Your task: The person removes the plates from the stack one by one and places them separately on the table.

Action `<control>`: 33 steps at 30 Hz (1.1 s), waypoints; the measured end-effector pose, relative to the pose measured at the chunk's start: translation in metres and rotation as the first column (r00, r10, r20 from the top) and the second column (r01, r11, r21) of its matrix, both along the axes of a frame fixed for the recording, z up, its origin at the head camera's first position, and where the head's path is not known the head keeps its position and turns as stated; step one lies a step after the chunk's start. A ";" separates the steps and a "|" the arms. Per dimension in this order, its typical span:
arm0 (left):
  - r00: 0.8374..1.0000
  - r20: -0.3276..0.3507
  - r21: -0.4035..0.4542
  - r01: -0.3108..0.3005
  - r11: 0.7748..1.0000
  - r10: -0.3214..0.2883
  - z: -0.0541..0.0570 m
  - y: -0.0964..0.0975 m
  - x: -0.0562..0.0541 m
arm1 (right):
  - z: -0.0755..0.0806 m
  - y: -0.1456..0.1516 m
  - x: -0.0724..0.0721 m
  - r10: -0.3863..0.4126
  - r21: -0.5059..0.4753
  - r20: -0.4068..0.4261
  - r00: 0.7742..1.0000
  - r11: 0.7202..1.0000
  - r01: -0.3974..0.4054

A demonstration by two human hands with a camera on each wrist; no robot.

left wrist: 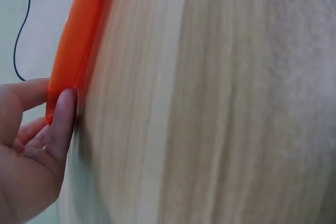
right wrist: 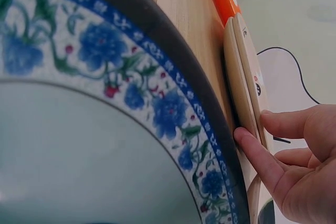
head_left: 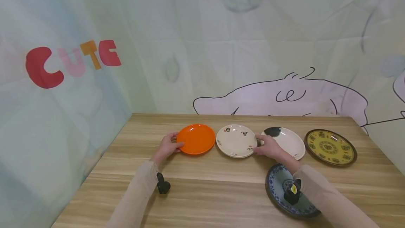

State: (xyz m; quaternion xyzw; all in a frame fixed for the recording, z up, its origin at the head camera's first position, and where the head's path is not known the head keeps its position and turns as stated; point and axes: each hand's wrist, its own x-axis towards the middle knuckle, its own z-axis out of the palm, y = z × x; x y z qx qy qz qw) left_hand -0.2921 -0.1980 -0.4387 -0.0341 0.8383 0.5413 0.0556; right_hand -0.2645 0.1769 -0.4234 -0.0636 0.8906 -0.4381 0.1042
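Observation:
At the left of the row sits an orange plate (head_left: 196, 139); my left hand (head_left: 168, 145) pinches its left edge between thumb and fingers. In the left wrist view the fingers (left wrist: 62, 119) curl about the orange rim (left wrist: 76, 40), low over the wood. Right beside it is a cream plate with small printed figures (head_left: 235, 141), its edge close to the orange one. My right hand (head_left: 269, 147) grips the cream plate's right edge. In the right wrist view, thumb and fingertips bracket the cream rim (right wrist: 241, 72), which shows two layers at its side.
A white plate with a dark patch (head_left: 289, 141) lies partly behind my right hand. Further right is a yellow patterned plate with a brown rim (head_left: 330, 147). A blue floral plate (head_left: 276, 185) lies under my right forearm, on the wooden table (head_left: 202, 200). A printed curtain (head_left: 177, 45) stands behind.

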 end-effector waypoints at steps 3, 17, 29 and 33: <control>1.000 0.010 -0.009 -0.010 1.000 0.010 0.000 0.000 0.000 | 0.001 -0.001 0.000 0.000 0.003 0.001 1.000 1.000 0.000; 1.000 0.016 -0.085 -0.020 0.996 0.022 0.003 0.001 0.002 | 0.002 -0.002 -0.001 -0.006 0.003 0.007 1.000 1.000 0.006; 0.995 -0.086 -0.155 -0.059 0.986 0.046 0.011 -0.008 -0.004 | 0.002 -0.001 0.001 -0.004 0.003 0.014 1.000 1.000 0.004; 0.996 -0.078 -0.129 -0.049 0.990 0.039 0.020 -0.002 -0.004 | 0.002 -0.001 0.001 -0.004 0.002 0.016 1.000 1.000 0.004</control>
